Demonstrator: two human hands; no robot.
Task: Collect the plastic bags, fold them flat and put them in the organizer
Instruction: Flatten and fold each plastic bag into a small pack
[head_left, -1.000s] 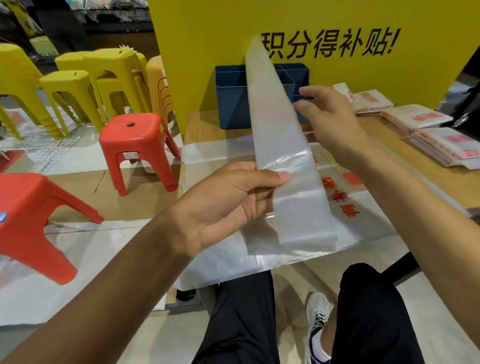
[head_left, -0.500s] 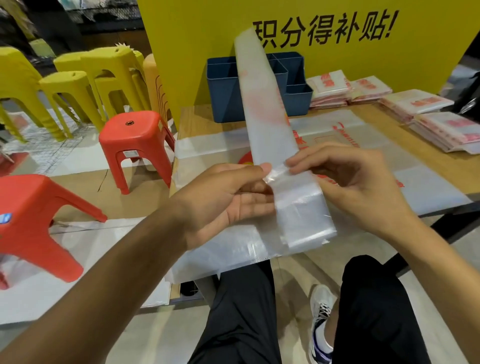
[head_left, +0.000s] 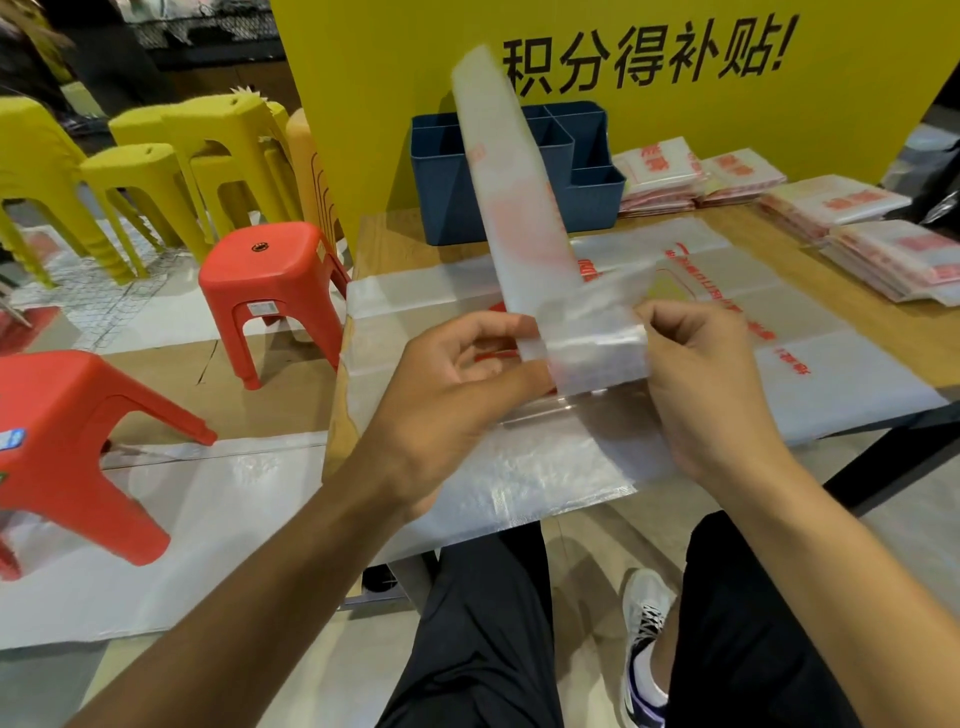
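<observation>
A clear plastic bag with faint red print, folded into a long narrow strip (head_left: 524, 208), stands up from my hands and leans toward the far left. Its lower end is turned up into a short flat fold. My left hand (head_left: 457, 395) pinches the left edge of that fold. My right hand (head_left: 696, 384) pinches the right edge. Both hands hover over the near table edge. A dark blue organizer (head_left: 452, 187) with several compartments stands at the back of the table, partly hidden behind the strip.
Large flat plastic bags (head_left: 810, 338) with red print cover the wooden table (head_left: 384, 244). Stacks of folded bags (head_left: 665, 176) lie at the back right. A yellow sign (head_left: 363, 104) rises behind the organizer. Red stools (head_left: 275, 280) and yellow stools (head_left: 166, 161) stand to the left.
My right hand came down from the strip's upper part to its lower end. The bottom of the strip has been folded upward, and both hands now pinch that fold.
</observation>
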